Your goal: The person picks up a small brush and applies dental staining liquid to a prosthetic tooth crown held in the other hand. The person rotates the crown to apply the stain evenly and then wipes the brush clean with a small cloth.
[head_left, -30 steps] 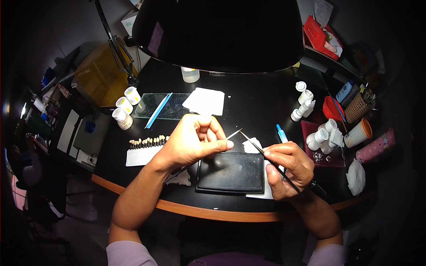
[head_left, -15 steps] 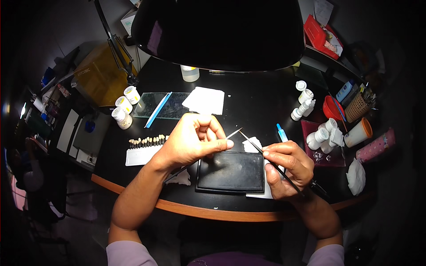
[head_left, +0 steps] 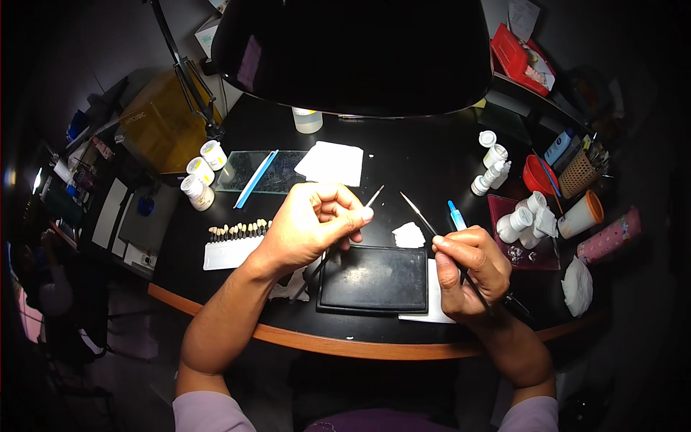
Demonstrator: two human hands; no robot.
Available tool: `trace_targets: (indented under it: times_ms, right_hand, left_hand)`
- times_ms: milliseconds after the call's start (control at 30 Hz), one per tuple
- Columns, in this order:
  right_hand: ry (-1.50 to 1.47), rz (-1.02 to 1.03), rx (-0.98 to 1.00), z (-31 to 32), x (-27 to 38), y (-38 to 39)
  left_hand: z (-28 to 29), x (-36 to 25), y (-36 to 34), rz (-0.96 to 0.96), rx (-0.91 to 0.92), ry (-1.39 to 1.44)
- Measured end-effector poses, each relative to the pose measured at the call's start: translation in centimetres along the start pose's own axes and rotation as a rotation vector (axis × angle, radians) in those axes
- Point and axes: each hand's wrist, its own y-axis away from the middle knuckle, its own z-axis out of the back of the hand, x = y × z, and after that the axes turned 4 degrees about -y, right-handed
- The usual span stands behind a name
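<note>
My left hand [head_left: 320, 219] is closed around a slim brush [head_left: 375, 195], whose pale shaft and fine tip point up and away between thumb and fingers. Its dark handle emerges below the hand. In my right hand [head_left: 473, 270], a second fine brush [head_left: 417, 209] with a black handle is pinched like a pen, its tip angled up to the left. A small gap separates the two tips. Beneath them lies a black rectangular case [head_left: 373, 281], seemingly closed. A crumpled white tissue [head_left: 409, 235] sits just behind it.
Left stand white jars [head_left: 201, 169], a glass slab [head_left: 288, 167] bearing a blue strip [head_left: 255, 180], and tooth-shade tabs [head_left: 239, 231]. Folded white paper [head_left: 332, 164] lies behind my left hand. At right are small bottles [head_left: 515, 225] and a red bowl [head_left: 540, 177]. A dark lamp head [head_left: 353, 57] hangs overhead.
The brush tips, which met or nearly met before, have come apart. My right hand has shifted slightly right and down; the left brush tip has moved left and up.
</note>
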Motion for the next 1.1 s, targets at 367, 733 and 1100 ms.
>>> trace_targets:
  times_ms: [367,733,1100]
  right_hand:
    - [0.404,0.082,0.415,-2.2,0.5,1.1]
    - [0.417,0.039,0.588,-2.4,1.5,1.6]
    - [0.318,-0.164,0.111,2.5,-3.4,-1.1]
  left_hand:
    - [-1.9,-0.7,0.4,0.161,-0.059,-0.446]
    - [-3.0,1.3,0.9,-0.212,-0.076,-0.893]
    - [-2.0,2.0,0.6,-0.364,-0.043,-0.937]
